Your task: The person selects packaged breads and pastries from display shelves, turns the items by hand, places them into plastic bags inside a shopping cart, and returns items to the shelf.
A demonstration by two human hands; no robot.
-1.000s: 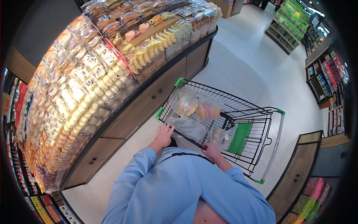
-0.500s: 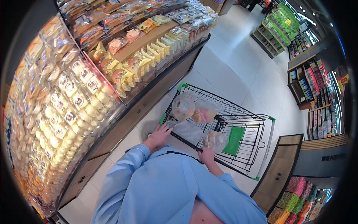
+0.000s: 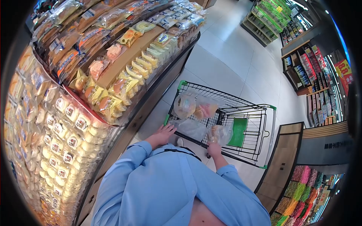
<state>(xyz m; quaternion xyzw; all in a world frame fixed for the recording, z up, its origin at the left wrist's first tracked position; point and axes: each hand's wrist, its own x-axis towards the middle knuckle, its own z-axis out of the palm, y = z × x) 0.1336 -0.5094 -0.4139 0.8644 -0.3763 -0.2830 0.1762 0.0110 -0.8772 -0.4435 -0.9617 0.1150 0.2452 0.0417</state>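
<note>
A black wire shopping cart (image 3: pixel 241 98) with green corner pieces stands in front of me. My left hand (image 3: pixel 164 134) lies on its near rim by a green corner, fingers stretched out. Closed at the near side of the cart, my right hand (image 3: pixel 214 149) grips a clear plastic bag (image 3: pixel 220 132) with something brownish inside. Farther in the basket are a clear bag with a round pale item (image 3: pixel 184 105) and a bag with a pink and yellowish item (image 3: pixel 206 109). A crumpled translucent plastic bag (image 3: pixel 188 128) lies between my hands.
Along the left runs a long display of packaged bread (image 3: pixel 124 84) and wrapped buns (image 3: pixel 62 139). A green panel (image 3: pixel 237 132) sits in the cart. At the right are a wooden counter (image 3: pixel 283 162), a shelf (image 3: pixel 301 73) and colourful goods (image 3: pixel 299 188). Pale floor tiles (image 3: pixel 230 56) stretch ahead.
The bread display has shifted left and lower in view, and its near corner shows more. My right hand and its bag have risen slightly relative to the rim. My left hand remains on the cart.
</note>
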